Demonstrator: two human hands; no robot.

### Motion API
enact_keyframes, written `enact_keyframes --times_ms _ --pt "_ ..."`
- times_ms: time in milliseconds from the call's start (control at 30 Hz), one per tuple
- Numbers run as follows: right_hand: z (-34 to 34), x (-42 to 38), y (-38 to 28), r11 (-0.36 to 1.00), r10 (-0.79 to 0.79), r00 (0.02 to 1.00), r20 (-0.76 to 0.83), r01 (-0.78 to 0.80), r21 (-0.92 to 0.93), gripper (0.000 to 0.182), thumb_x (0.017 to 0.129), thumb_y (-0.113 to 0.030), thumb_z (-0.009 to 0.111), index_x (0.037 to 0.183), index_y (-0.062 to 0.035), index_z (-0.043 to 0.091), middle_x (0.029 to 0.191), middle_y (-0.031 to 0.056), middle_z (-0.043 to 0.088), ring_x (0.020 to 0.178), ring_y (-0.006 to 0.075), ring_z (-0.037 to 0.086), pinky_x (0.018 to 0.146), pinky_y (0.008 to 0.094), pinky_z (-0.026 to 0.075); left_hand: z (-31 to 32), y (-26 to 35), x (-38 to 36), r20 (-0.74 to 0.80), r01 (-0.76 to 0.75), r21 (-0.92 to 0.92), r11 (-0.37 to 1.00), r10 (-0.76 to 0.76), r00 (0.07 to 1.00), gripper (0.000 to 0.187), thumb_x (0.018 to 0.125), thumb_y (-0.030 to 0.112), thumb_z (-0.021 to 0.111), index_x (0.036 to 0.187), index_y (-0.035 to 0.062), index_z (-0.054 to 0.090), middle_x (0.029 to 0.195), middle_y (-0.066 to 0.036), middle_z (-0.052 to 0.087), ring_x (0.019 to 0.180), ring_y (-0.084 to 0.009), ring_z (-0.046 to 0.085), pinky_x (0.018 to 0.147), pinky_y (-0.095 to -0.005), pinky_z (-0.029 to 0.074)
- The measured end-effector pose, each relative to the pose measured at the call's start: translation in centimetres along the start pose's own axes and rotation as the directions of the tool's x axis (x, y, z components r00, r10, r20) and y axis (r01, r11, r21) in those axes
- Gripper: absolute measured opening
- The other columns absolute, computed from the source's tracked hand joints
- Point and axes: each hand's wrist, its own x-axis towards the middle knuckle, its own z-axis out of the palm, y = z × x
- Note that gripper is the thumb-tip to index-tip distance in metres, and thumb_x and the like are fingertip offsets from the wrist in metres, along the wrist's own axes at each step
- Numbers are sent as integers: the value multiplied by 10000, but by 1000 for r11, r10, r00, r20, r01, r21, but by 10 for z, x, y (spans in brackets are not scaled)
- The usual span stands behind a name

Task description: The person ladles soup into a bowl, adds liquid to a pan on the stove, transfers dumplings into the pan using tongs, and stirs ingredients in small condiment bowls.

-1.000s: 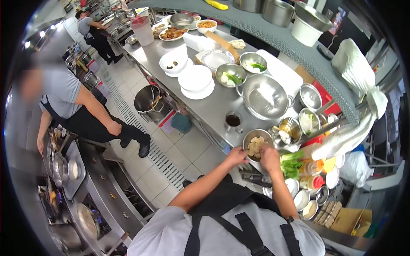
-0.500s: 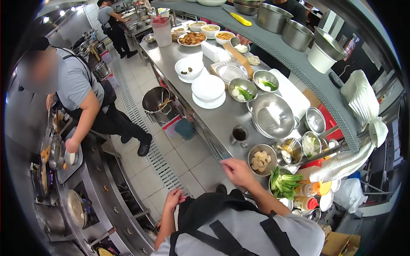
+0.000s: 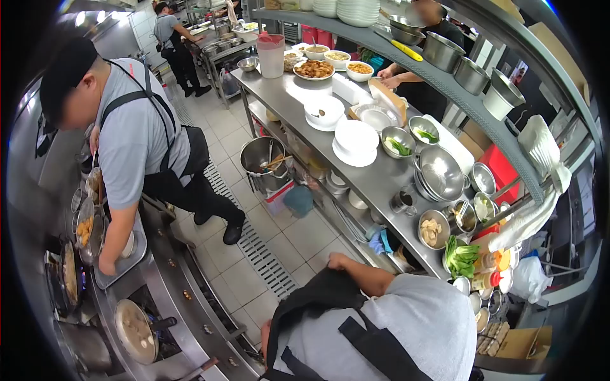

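Note:
My right hand point(image 3: 342, 260) is curled closed beside the black apron point(image 3: 305, 298), over the floor and short of the steel worktable point(image 3: 375, 184). What its fingers hold, if anything, is hidden. Only a sliver of my left hand point(image 3: 265, 333) shows at the apron's other side, its fingers out of sight. On the near end of the worktable stand a metal jug point(image 3: 401, 202), a bowl of pale slices point(image 3: 434, 232) and leafy greens point(image 3: 460, 257). Large steel bowls point(image 3: 440, 173) are stacked beyond them.
A co-worker point(image 3: 146, 140) leans over the stove at left, near a tray point(image 3: 130, 263). A lidded pan point(image 3: 135, 331) sits on a burner. A stockpot point(image 3: 265, 164) stands in the aisle beside the worktable. Above it runs a shelf point(image 3: 470, 95) with pots. Another person's hands point(image 3: 391, 77) are across.
My view has turned and my body leans further forward. Both hands have drawn in toward the apron, the left one mostly behind it. The co-worker's hand has moved down to the tray.

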Motion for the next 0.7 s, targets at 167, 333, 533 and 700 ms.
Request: enact_keyframes --times_ms 167,333,533,700 --pt "-111 50 -32 718 -35 834 -551 404 566 935 775 -29 537 1407 -41 -151 689 99 570 522 162 549 480 313 472 -23 -13 15 91 167 72 983 -173 981 385 806 267 594 1067 -16 607 859 -138 661 752 -201 641 619 -318 489" --pt "-322 -2 -137 210 313 613 -726 700 682 949 846 -46 523 1375 -103 -263 930 141 581 624 164 568 524 279 485 -44 27 67 86 179 -41 983 -175 981 384 794 275 598 1048 -13 616 854 -143 662 749 -202 641 627 -326 490" --pt "-440 3 -135 -154 440 519 -732 847 508 917 829 -27 504 1401 -107 -208 937 156 592 661 168 573 565 271 490 -41 117 131 36 211 -167 963 -208 977 384 779 284 602 1026 -9 625 848 -148 663 746 -203 641 637 -337 491" --pt "-475 30 -110 -268 441 564 -698 825 497 923 813 -16 508 1413 -120 -187 917 138 599 662 158 575 575 259 481 -25 168 163 14 275 -179 945 -277 961 383 767 292 606 1007 -5 634 843 -153 663 744 -204 641 645 -345 492"
